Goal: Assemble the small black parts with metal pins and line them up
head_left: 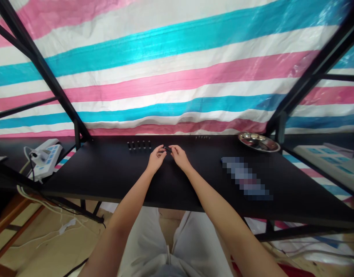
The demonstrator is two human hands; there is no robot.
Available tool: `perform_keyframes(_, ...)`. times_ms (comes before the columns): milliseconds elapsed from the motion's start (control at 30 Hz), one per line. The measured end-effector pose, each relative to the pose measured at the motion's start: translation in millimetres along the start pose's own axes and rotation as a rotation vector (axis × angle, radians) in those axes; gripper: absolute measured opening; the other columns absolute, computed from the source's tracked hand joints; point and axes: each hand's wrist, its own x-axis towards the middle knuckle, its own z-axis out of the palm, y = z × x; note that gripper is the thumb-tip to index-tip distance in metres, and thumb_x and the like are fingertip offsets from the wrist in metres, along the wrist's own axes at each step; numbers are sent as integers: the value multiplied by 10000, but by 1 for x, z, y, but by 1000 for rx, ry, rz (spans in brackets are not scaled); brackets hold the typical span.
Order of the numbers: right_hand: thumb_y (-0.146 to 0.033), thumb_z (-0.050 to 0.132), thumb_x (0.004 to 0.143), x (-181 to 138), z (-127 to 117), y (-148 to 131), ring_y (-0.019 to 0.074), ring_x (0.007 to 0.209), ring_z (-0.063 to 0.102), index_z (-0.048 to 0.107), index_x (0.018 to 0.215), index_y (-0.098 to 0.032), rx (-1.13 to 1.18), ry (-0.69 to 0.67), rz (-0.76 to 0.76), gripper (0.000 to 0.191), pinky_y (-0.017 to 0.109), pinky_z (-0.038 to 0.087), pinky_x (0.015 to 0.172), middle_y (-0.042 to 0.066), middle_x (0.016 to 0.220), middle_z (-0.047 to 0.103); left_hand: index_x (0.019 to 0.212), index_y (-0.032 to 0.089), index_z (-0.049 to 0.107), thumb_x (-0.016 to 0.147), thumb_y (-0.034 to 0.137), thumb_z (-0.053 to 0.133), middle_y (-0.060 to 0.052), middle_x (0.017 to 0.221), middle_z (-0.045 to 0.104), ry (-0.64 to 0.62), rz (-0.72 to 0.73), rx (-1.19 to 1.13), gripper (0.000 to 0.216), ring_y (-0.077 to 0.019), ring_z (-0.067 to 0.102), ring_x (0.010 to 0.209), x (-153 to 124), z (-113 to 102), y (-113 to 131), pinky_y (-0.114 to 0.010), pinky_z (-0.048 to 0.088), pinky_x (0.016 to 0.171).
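Observation:
A small black stick-shaped piece [166, 149] is held between my two hands over the back middle of the black table [177, 188]. The fingers of my left hand [156, 157] are pinched at its left end. At its right end my right hand [179, 156] closes with thumb and fingertips. Just left of my hands, several short black cylinders with pale ends [139, 145] stand in a row. Farther back on the right lie several tiny silvery pieces [202, 137], too small to name.
A shiny metal dish [274, 147] sits at the back right. In front of it lies a long bluish item [246, 179], blurred out. Power strips [51, 157] with cables rest on the left. Black metal frame bars [46, 73] rise at both sides before a striped sheet [171, 84].

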Motion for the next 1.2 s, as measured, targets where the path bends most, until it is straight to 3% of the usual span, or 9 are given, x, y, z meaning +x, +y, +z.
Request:
perform_keyframes(133,-391,301,871,-5,-4,-6,145,643,558,554,1005,-184,-114,14,-67,353,278,452,667,26,702,584,995,116,587,755,248,584,-87,921,640,11,-11,-59,274,-108,622,665,2,-5,-2,-268,515,692)
perform_keyframes(300,-380,276,884,-9,-6,-11,150,560,543,549,993,-187,-194,22,-143,352,259,414,584,17,628,559,959,135,566,704,251,633,-20,785,610,-9,19,-131,287,-71,578,557,1,-5,-3,-226,494,594)
perform_keyframes(500,-354,271,888,-7,-4,-8,172,594,581,540,1000,-200,-260,6,-147,330,263,409,591,27,635,573,842,142,535,730,221,573,22,619,557,-33,0,-48,142,-72,530,467,1,-5,-4,-212,442,503)
perform_keyframes(933,-339,239,894,-3,-2,-1,171,543,548,532,975,-199,-349,78,-153,335,263,372,569,37,666,586,775,195,451,862,375,368,29,663,545,-136,106,366,217,-90,492,568,-5,-6,-4,-222,377,603)
perform_keyframes(1067,-331,240,893,-3,-2,0,171,573,565,529,968,-202,-347,97,-173,326,265,382,587,55,753,613,730,201,411,886,381,294,17,657,512,-140,129,461,265,-117,493,616,-5,-3,0,-250,359,641)
perform_keyframes(1200,-345,231,896,-4,-3,-1,174,564,561,529,966,-201,-343,98,-170,339,265,387,581,46,704,599,678,203,370,889,352,279,9,640,490,-132,112,479,274,-127,479,611,-6,1,6,-261,344,641)
